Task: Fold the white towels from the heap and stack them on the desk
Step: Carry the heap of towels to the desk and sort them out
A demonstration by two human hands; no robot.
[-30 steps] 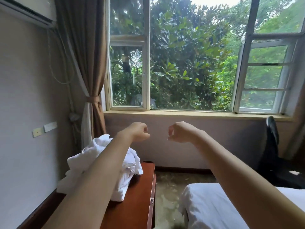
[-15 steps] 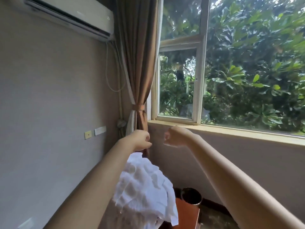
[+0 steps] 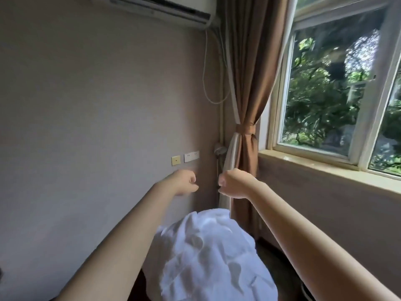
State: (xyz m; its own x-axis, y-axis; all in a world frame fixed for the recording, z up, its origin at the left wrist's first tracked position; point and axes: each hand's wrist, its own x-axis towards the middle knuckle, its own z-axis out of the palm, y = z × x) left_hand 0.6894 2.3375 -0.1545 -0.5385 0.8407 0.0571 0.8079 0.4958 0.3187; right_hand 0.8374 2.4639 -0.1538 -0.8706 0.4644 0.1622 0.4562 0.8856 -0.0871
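A heap of white towels (image 3: 213, 255) lies crumpled at the bottom centre, between my two outstretched forearms. Only a dark sliver of the desk (image 3: 142, 286) under it shows, at the heap's lower left. My left hand (image 3: 184, 182) is held up in the air above and beyond the heap, fingers curled into a fist, holding nothing. My right hand (image 3: 233, 183) is level with it a short gap to the right, also a fist with nothing in it. Neither hand touches the towels.
A beige wall with two socket plates (image 3: 185, 158) stands to the left. A brown tied curtain (image 3: 245, 118) hangs in the corner. A window (image 3: 338, 90) with its sill is on the right, an air conditioner (image 3: 160, 5) up top.
My view has swung left and moved closer to the corner; the towel heap now fills the bottom centre. Both fists keep the same pose, side by side in the air.
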